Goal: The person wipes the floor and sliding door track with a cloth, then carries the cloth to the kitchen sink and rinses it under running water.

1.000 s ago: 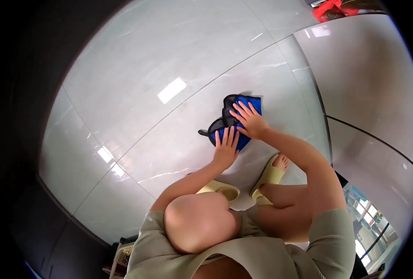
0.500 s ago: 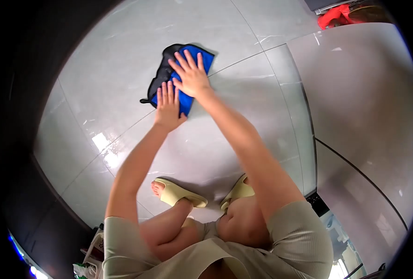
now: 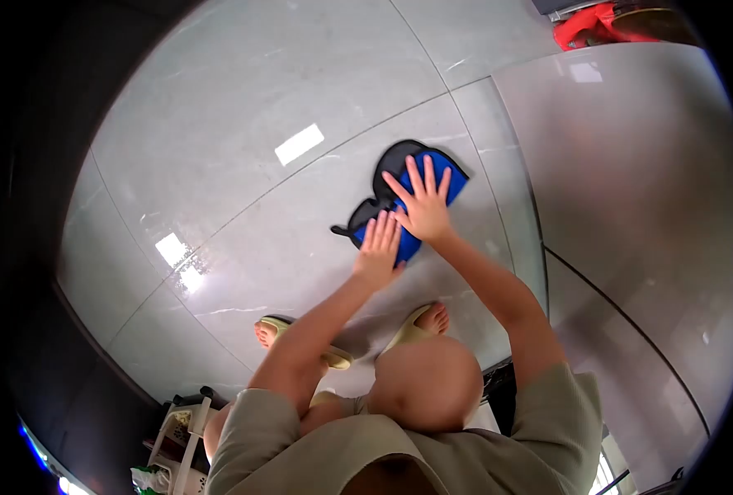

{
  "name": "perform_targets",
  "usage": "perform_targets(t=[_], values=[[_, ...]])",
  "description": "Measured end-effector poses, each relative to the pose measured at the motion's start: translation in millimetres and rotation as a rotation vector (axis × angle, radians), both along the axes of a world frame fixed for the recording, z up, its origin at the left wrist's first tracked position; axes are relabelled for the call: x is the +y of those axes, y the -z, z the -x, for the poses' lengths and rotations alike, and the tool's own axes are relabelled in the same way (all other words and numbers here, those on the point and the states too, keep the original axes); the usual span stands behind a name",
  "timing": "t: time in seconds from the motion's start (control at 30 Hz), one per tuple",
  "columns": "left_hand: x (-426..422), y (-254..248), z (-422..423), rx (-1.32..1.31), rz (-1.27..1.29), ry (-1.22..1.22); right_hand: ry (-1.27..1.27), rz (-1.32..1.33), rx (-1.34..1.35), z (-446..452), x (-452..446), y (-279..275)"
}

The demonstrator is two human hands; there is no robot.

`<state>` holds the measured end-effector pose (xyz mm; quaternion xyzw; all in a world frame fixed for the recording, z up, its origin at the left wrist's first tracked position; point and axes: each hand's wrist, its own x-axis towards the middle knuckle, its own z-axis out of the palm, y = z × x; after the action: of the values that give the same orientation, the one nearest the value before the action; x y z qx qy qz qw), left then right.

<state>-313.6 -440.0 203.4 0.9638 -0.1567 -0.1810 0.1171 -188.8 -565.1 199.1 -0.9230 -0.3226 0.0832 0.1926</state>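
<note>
A blue and black cleaning cloth [image 3: 393,167] with a small hanging loop lies bunched on the grey tiled floor [image 3: 243,74]. Both palms press down on its blue side. My left hand [image 3: 379,249] lies flat on the lower left part, its fingers stretched forward. My right hand [image 3: 425,211] is spread over the upper right part, with fingers apart. Black cloth shows beyond the fingertips, wavy along its edge. Some of the cloth is hidden under the hands.
A glossy light cabinet front [image 3: 622,165] rises along the right side. Something red [image 3: 585,29] sits at the top right. My slippers [image 3: 333,358] are on the floor below the hands. A white rack [image 3: 186,445] stands at the lower left.
Both hands and the cloth under them have moved right and closer to my body. The cloth's black part has bunched into a deeper fold.
</note>
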Motion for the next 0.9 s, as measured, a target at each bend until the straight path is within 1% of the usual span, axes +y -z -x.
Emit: perform_targets(t=[0.03,0.1,0.17,0.27,0.3,0.37,0.4,0.43,0.5,0.57,0.63,0.7,0.77,0.83,0.9], values=[[13,1,-11,-0.013,0.011,-0.037,-0.033,-0.012,-0.009,-14,15,1],[43,2,-40,-0.055,-0.012,-0.097,-0.012,-0.043,-0.026,-47,50,-1],[63,-6,-77,-0.089,-0.111,-0.141,0.050,-0.070,-0.096,-81,76,3],[57,2,-115,-0.210,-0.018,-0.254,0.096,-0.084,-0.210,-123,77,13],[46,-1,-124,-0.170,0.003,-0.288,0.108,-0.070,-0.224,-130,68,15],[19,6,-129,-0.184,-0.026,-0.251,0.172,-0.042,-0.180,-128,38,15],[5,6,-126,-0.182,-0.069,-0.189,0.205,-0.011,-0.177,-119,20,14],[-9,8,-118,-0.202,-0.080,-0.146,0.220,-0.025,-0.175,-107,1,13],[-37,2,-91,-0.143,-0.100,-0.034,0.226,-0.027,-0.108,-71,-35,5],[-57,-3,-56,-0.074,-0.032,0.079,0.258,-0.024,-0.073,-26,-67,9],[-68,11,-20,-0.079,0.082,0.123,0.282,0.129,0.016,12,-82,13],[-67,6,-9,-0.065,0.038,0.098,0.284,0.096,-0.017,19,-75,14],[-60,1,-15,-0.049,-0.049,0.035,0.175,0.020,-0.006,-2,-61,12],[-47,5,-38,-0.031,-0.139,-0.053,0.118,-0.019,-0.052,-37,-32,2],[-27,4,-77,-0.119,-0.153,-0.128,0.119,-0.087,-0.113,-78,-5,3]])
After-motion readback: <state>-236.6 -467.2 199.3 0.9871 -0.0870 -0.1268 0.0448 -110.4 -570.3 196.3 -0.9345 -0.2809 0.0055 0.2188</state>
